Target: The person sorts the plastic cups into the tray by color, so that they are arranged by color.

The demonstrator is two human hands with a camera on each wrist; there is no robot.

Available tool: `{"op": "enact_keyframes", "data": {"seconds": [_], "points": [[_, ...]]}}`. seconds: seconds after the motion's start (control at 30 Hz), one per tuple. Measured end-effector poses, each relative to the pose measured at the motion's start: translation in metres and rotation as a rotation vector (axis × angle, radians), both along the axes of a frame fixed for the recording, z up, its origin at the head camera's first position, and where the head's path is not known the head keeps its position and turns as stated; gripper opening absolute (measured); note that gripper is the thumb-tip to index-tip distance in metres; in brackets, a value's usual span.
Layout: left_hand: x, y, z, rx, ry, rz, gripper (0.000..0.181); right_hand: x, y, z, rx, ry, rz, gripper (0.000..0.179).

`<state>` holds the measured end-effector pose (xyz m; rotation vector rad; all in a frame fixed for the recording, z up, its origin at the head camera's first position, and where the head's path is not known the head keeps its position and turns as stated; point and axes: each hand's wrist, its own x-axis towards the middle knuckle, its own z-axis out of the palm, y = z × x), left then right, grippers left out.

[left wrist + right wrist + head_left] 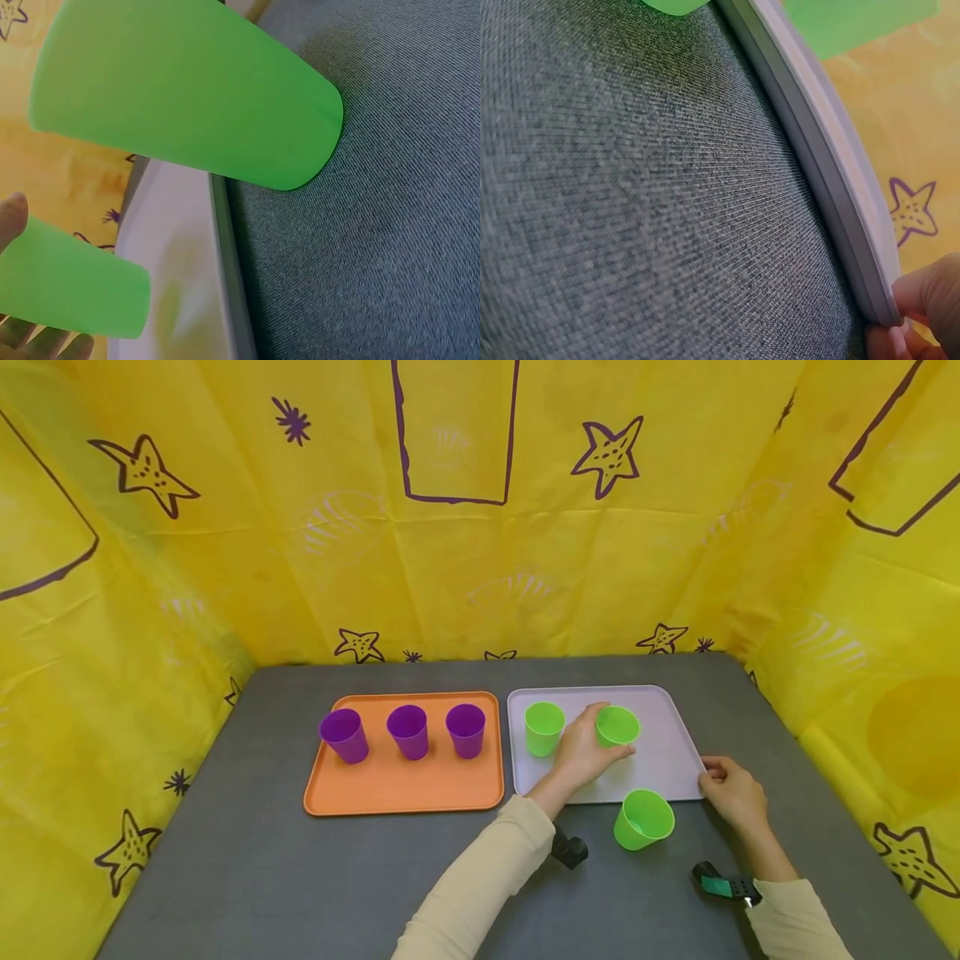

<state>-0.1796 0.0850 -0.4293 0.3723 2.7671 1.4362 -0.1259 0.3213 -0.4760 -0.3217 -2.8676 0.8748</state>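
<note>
My left hand (579,755) grips a green cup (618,728) over the middle of the pale lilac tray (667,768), thumb and fingers around its sides. In the left wrist view this held cup (75,289) appears above the tray surface. Another green cup (543,728) stands on the tray's left part, just left of that hand. A third green cup (643,820) is on the table in front of the tray's near edge. My right hand (735,795) pinches the tray's near right corner, thumb on the rim, as the right wrist view also shows.
To the left, an orange tray (405,789) bears three purple cups (408,732) in a row. Both trays lie on a dark grey cloth-covered table (247,860). Yellow patterned fabric (465,585) hangs around the back and sides.
</note>
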Motion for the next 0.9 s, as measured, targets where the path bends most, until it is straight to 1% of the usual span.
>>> {"op": "enact_keyframes", "data": {"seconds": [0.17,0.33,0.47,0.6,0.73,0.9], "points": [[-0.003,0.004,-0.005,0.036,-0.006,0.031,0.073,0.000,0.001,-0.002,-0.002,0.001,-0.007,0.034],[-0.007,0.007,-0.011,0.045,-0.010,0.058,0.074,-0.002,0.003,-0.004,0.006,0.010,-0.004,0.033],[-0.009,0.008,-0.012,0.040,-0.009,0.070,0.073,-0.003,0.003,-0.005,0.005,0.013,-0.005,0.033],[-0.010,0.009,-0.014,0.036,-0.004,0.070,0.073,-0.003,0.003,-0.006,0.009,0.017,-0.011,0.033],[-0.011,0.009,-0.016,0.047,-0.005,0.077,0.074,-0.004,0.003,-0.007,0.014,0.028,-0.013,0.033],[-0.012,0.009,-0.016,0.053,-0.024,0.098,0.074,-0.004,0.004,-0.008,0.012,0.030,-0.012,0.033]]}}
